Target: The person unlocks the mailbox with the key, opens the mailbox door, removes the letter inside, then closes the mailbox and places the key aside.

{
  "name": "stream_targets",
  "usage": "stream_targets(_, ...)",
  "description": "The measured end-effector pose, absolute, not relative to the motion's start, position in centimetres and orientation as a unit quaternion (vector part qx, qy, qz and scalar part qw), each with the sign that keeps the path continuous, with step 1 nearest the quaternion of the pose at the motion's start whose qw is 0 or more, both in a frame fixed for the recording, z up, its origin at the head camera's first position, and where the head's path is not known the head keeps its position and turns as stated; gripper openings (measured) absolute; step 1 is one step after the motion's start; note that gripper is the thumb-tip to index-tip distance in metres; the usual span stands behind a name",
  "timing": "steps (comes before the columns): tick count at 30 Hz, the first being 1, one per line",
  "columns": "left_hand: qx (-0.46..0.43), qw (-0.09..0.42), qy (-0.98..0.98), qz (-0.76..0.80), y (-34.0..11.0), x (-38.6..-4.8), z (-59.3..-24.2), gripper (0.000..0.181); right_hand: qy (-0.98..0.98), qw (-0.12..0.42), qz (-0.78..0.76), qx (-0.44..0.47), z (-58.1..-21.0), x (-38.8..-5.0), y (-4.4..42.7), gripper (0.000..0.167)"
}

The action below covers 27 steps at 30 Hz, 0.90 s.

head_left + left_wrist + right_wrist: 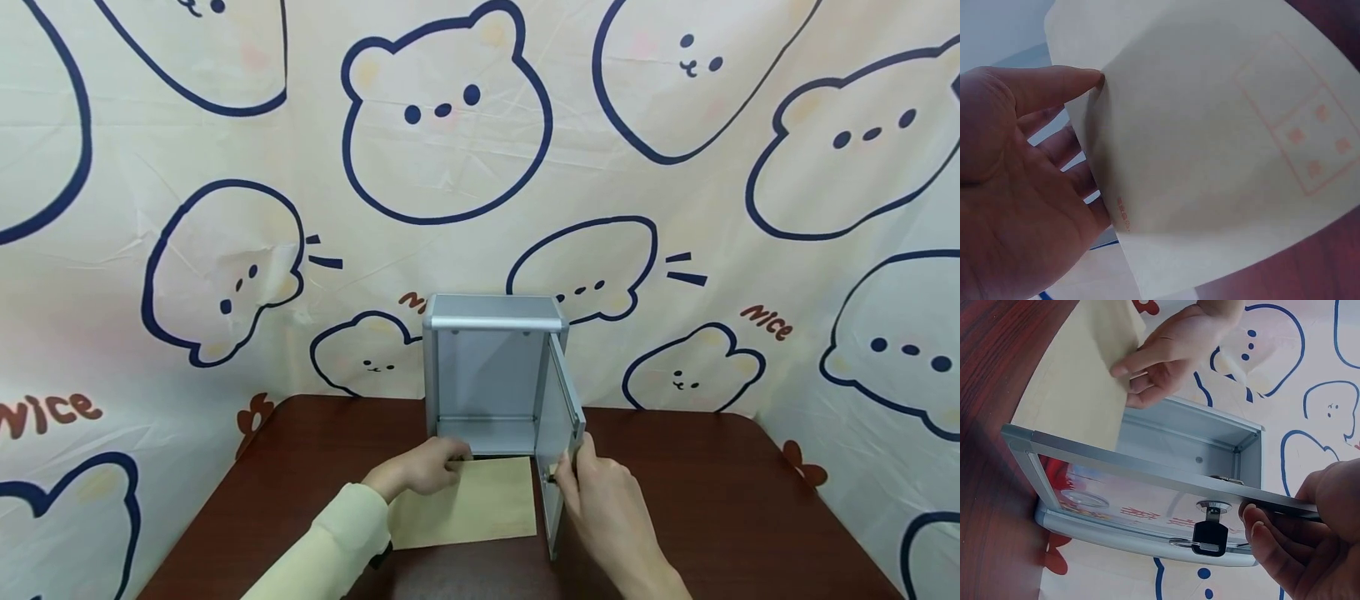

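A tan paper envelope (487,508) with faint red printed boxes (1300,115) is pinched between thumb and fingers of my left hand (423,465), just before the mouth of a grey metal box (491,371). The box stands upright with its door swung out to the right. My right hand (603,500) grips the free edge of that door (562,417); in the right wrist view its thumb and fingers (1272,550) lie on either side of the frame. A key with a black head (1210,539) sits in the door's lock, a ring hanging from it.
The box stands near the back of a dark brown table (697,500). Behind it and at both sides hangs a cream curtain (450,167) printed with cartoon bears. Red characters (1166,519) show on the door's outer face.
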<state>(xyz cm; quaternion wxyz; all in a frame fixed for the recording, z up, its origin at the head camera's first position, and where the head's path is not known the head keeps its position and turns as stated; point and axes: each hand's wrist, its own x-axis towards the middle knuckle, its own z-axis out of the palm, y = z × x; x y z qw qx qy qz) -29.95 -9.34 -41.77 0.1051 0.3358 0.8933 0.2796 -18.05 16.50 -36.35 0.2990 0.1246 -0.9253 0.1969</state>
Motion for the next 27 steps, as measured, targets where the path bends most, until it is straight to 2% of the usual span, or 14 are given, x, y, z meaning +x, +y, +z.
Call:
stream_targets(9, 0.323, 0.096, 0.903, 0.267, -8.3, -29.9, -43.3, 0.036, -0.93, 0.278, 0.21, 0.117, -36.3, -18.2, 16.5, 0.019)
stream_targets(19, 0.305, 0.096, 0.911, 0.26, -7.6, -29.9, -44.9, 0.034, -0.933, 0.27, 0.209, 0.116, -36.4, -18.3, 16.5, 0.02)
stream_targets(27, 0.303, 0.077, 0.913, 0.264, -7.6, -29.8, -45.5, 0.036, -0.931, 0.275, 0.209, 0.12, -36.4, -18.2, 16.5, 0.02)
